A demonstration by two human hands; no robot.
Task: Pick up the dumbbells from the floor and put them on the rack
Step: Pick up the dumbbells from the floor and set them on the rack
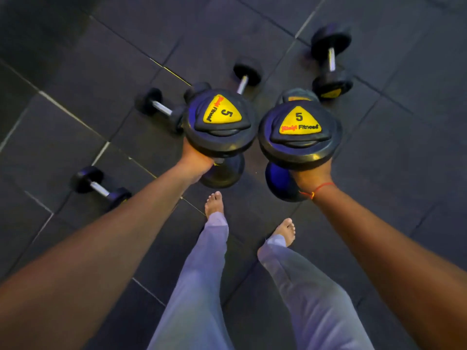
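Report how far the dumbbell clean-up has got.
Done: nothing racked that shows; no rack is in view. In hand: left hand and right hand each hold a 5 dumbbell. Left: at least four dumbbells remain on the floor.

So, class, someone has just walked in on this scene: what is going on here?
A person stands barefoot on a dark tiled floor, holding a dumbbell marked 5 in each hand. The left hand grips the left dumbbell, and the right hand grips the right dumbbell. Several smaller dumbbells lie on the floor. No rack is in view.
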